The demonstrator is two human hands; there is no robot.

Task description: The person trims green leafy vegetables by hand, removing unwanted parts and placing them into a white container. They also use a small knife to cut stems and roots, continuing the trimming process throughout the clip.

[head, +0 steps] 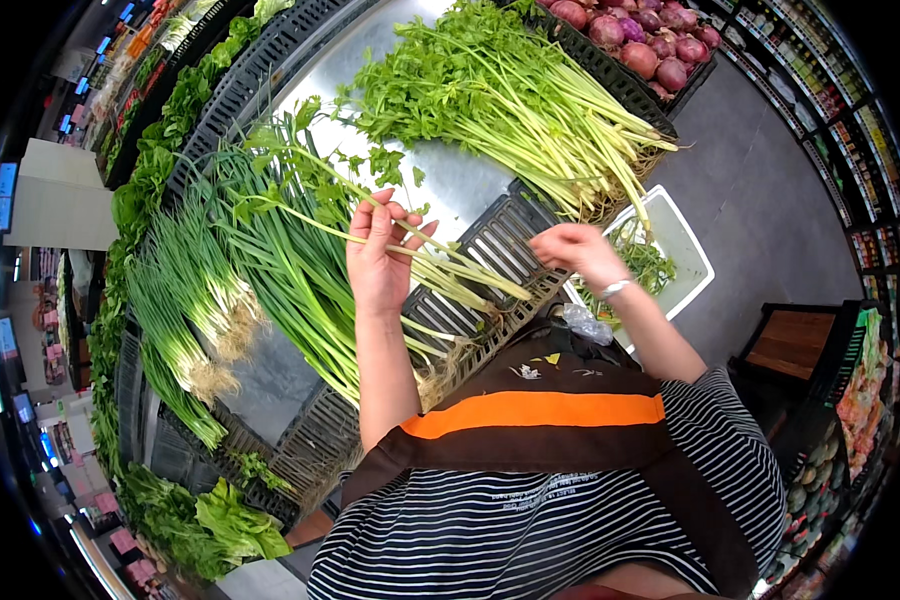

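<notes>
My left hand (381,251) is raised over the display stand, its thumb and fingers closed around thin celery stalks (480,271). Their leafy ends point to the upper left and their pale cut ends to the lower right. My right hand (579,253), with a bracelet at the wrist, hovers just right of those ends, apart from them. Its fingers are curled together and nothing shows in them. Below the left hand, more celery stalks (450,285) lie beside long green scallions (292,277). A large heap of rooted celery (495,112) rests on the metal surface (450,169) beyond both hands.
A white bin (694,259) with green trimmings (645,262) stands on the floor at my right. Black slatted crates (514,225) edge the stand. Red onions (652,41) fill a crate at upper right. Bunched rooted scallions (217,315) and leafy greens (195,517) lie left.
</notes>
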